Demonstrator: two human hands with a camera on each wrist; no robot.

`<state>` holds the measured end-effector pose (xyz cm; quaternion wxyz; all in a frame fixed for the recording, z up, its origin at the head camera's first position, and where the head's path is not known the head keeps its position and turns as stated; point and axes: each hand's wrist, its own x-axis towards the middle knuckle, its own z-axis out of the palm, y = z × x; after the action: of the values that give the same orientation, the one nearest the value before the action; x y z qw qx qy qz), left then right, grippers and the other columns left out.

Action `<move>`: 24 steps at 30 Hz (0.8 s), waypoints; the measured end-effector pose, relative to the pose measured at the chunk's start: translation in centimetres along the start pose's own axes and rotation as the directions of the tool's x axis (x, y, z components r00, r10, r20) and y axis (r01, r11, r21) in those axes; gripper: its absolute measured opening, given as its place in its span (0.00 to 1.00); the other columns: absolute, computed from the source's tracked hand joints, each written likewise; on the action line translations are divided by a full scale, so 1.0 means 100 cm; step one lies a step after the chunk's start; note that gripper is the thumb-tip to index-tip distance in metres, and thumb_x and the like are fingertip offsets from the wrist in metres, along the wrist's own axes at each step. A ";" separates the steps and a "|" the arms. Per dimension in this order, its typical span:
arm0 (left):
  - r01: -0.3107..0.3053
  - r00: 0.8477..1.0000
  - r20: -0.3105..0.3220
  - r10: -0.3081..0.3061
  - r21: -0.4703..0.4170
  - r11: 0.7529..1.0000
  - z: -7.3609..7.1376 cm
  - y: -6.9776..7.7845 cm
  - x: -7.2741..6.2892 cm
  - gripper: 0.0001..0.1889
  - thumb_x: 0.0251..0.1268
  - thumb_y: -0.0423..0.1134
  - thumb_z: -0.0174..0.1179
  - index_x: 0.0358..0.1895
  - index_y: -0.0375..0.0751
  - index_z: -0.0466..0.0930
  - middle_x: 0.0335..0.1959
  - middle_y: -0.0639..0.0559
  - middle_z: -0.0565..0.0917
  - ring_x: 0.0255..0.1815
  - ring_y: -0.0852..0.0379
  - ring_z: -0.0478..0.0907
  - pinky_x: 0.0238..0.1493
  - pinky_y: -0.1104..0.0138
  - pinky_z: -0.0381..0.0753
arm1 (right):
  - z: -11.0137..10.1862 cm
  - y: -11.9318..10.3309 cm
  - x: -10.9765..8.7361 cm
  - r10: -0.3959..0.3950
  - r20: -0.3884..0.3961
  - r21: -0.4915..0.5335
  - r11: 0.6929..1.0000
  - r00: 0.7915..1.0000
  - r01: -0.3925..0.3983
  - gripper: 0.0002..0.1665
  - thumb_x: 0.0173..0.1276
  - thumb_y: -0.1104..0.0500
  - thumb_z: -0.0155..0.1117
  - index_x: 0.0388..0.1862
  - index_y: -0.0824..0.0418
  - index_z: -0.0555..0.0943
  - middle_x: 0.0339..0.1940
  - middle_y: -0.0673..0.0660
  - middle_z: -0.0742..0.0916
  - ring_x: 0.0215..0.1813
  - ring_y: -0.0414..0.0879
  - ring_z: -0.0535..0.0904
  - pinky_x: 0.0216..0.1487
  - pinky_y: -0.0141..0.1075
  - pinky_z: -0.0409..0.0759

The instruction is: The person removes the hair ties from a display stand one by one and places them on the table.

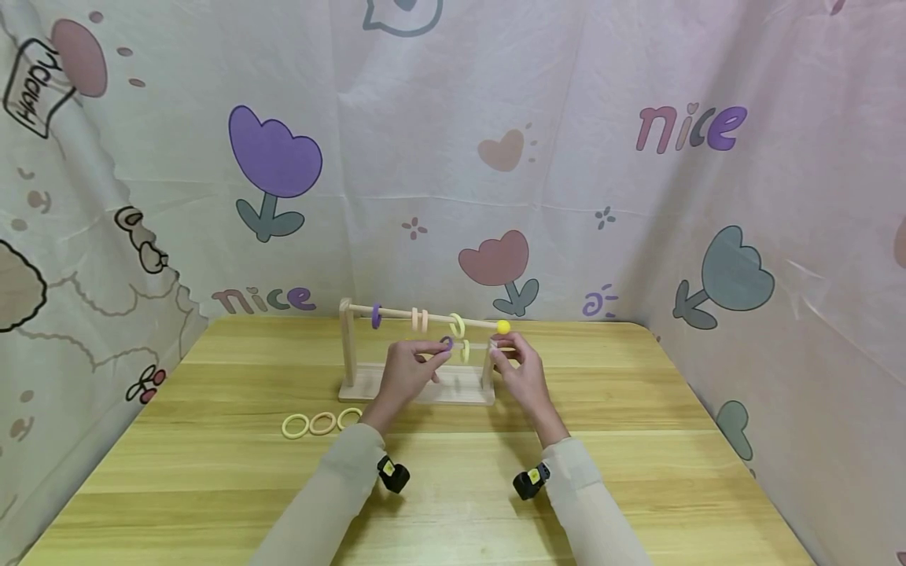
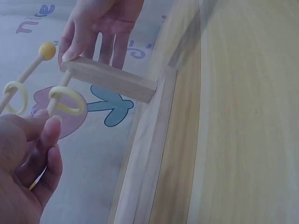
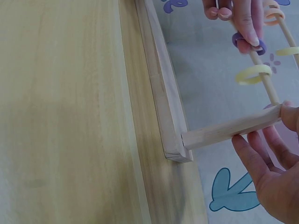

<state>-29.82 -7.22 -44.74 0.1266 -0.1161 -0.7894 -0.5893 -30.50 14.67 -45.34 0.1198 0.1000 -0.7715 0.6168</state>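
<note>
A wooden rack (image 1: 418,395) with two rods stands on the table. My left hand (image 1: 406,371) pinches a purple ring (image 3: 261,46) that sits around the front rod. Beside it on that rod, toward the right post, hangs a pale yellow ring (image 2: 77,111). My right hand (image 1: 522,369) grips the top of the short right post (image 3: 229,128), thumb at the rod's end and fingers beneath. The rear rod (image 1: 439,317), tipped with a yellow ball (image 1: 503,326), carries another purple ring (image 1: 377,316), two peach rings (image 1: 415,318) and a yellow ring (image 1: 457,325).
Three loose rings lie in a row on the table at the front left: a yellow ring (image 1: 295,426), a peach ring (image 1: 322,423) and another yellow ring (image 1: 348,417), partly behind my left wrist. The tall left post (image 1: 349,346) holds the rear rod. A printed curtain (image 1: 396,157) hangs behind the table (image 1: 212,479).
</note>
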 end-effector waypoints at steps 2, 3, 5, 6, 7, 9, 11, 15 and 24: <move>0.006 1.000 -0.005 -0.006 -0.001 1.000 -0.002 -0.001 0.000 0.08 0.65 0.34 0.71 0.45 0.37 0.91 0.47 0.38 0.91 0.20 0.34 0.84 0.11 0.75 0.61 | 0.000 0.000 0.000 0.000 -0.002 -0.003 1.000 1.000 0.000 0.14 0.75 0.67 0.63 0.57 0.67 0.80 0.53 0.68 0.84 0.50 0.53 0.81 0.52 0.53 0.88; 0.009 1.000 -0.006 -0.009 0.000 1.000 -0.002 -0.001 -0.001 0.08 0.66 0.34 0.71 0.45 0.37 0.91 0.48 0.38 0.91 0.21 0.33 0.84 0.12 0.75 0.61 | 0.000 0.000 0.000 -0.001 -0.004 -0.004 1.000 1.000 0.001 0.14 0.75 0.66 0.63 0.57 0.66 0.81 0.53 0.67 0.84 0.50 0.54 0.81 0.51 0.52 0.88; 0.010 1.000 -0.008 -0.010 0.009 1.000 -0.004 -0.002 -0.001 0.09 0.66 0.35 0.71 0.46 0.37 0.91 0.48 0.38 0.91 0.22 0.33 0.85 0.12 0.76 0.61 | 0.000 0.000 -0.001 -0.009 -0.009 -0.008 1.000 1.000 0.009 0.12 0.75 0.66 0.63 0.56 0.65 0.81 0.52 0.66 0.85 0.50 0.55 0.81 0.50 0.50 0.89; 0.011 1.000 -0.008 -0.011 0.012 1.000 -0.005 -0.002 -0.001 0.09 0.66 0.35 0.71 0.46 0.37 0.91 0.48 0.38 0.91 0.22 0.33 0.85 0.12 0.76 0.62 | 0.000 0.000 -0.001 -0.013 -0.010 -0.009 1.000 1.000 0.012 0.12 0.75 0.66 0.63 0.55 0.65 0.82 0.52 0.66 0.85 0.50 0.55 0.82 0.50 0.49 0.89; 0.016 1.000 -0.010 -0.016 0.014 1.000 -0.006 -0.002 -0.002 0.09 0.66 0.35 0.71 0.45 0.37 0.91 0.48 0.38 0.91 0.22 0.34 0.85 0.12 0.75 0.62 | 0.000 -0.001 -0.002 -0.012 -0.008 -0.006 1.000 1.000 0.012 0.12 0.75 0.66 0.63 0.55 0.65 0.82 0.53 0.66 0.85 0.51 0.56 0.82 0.51 0.50 0.89; 0.021 1.000 -0.015 -0.020 0.020 1.000 -0.008 -0.002 -0.002 0.08 0.66 0.35 0.71 0.45 0.37 0.92 0.48 0.38 0.91 0.23 0.33 0.85 0.13 0.75 0.62 | -0.001 -0.002 -0.002 -0.009 -0.007 -0.007 1.000 1.000 0.009 0.12 0.75 0.66 0.63 0.56 0.64 0.82 0.53 0.66 0.85 0.51 0.57 0.82 0.52 0.51 0.88; 0.023 1.000 -0.020 -0.023 0.021 1.000 -0.010 -0.002 -0.003 0.08 0.65 0.35 0.71 0.45 0.37 0.92 0.47 0.38 0.91 0.24 0.34 0.86 0.14 0.75 0.62 | 0.000 -0.003 -0.002 -0.007 -0.007 -0.013 1.000 1.000 0.007 0.12 0.75 0.67 0.63 0.55 0.64 0.82 0.53 0.65 0.85 0.51 0.57 0.82 0.51 0.47 0.89; 0.002 1.000 -0.025 -0.002 0.016 1.000 -0.013 -0.003 -0.003 0.08 0.64 0.33 0.72 0.45 0.36 0.91 0.46 0.37 0.91 0.28 0.33 0.87 0.16 0.75 0.64 | 0.000 -0.002 -0.002 -0.009 -0.008 -0.025 1.000 1.000 0.009 0.12 0.75 0.68 0.63 0.55 0.64 0.81 0.52 0.65 0.85 0.50 0.55 0.82 0.47 0.40 0.89; -0.045 0.998 -0.043 0.047 0.055 0.997 -0.020 -0.008 -0.008 0.08 0.64 0.33 0.72 0.45 0.37 0.92 0.45 0.41 0.92 0.26 0.53 0.88 0.21 0.76 0.74 | -0.001 -0.001 -0.001 -0.014 -0.008 -0.010 1.000 1.000 0.014 0.13 0.75 0.67 0.63 0.55 0.65 0.81 0.52 0.66 0.85 0.49 0.55 0.83 0.48 0.43 0.89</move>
<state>-29.17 -9.42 -45.17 0.1609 -0.1175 -0.7992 -0.5671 -30.40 14.69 -45.25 0.1277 0.1022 -0.7733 0.6126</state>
